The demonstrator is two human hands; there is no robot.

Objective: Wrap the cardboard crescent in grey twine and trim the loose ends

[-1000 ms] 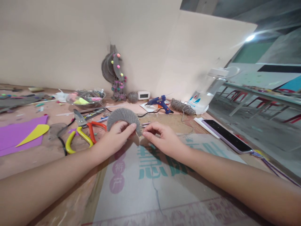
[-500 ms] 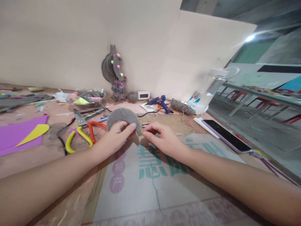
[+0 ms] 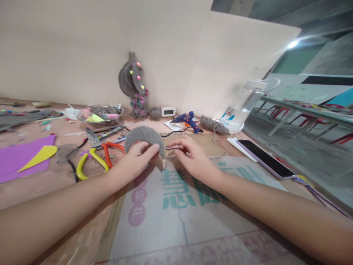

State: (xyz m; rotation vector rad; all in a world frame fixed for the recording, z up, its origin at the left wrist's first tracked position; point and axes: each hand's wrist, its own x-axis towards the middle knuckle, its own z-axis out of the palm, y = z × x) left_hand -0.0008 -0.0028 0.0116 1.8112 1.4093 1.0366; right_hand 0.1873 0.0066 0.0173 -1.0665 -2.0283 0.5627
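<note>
open: over printed sheet (image 3: 154, 235) | blocked: grey crescent (image 3: 145, 134) centre, yellow-handled tool (image 3: 81, 168) left, phone (image 3: 266, 159) right

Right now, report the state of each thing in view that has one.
Left hand: grip closed on the gray crescent
Gray crescent: held
Right hand: thumb and forefinger parted
Yellow-handled tool: lying, handles spread
Glue gun: lying, small red light apparently lit
Clock: digits showing, unreadable
Phone: face up, screen dark
Bottle: standing, lid on
Overhead light: on

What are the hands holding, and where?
The left hand holds the grey crescent by its inner curved edge. Whether the right hand holds anything, I can't tell.
</note>
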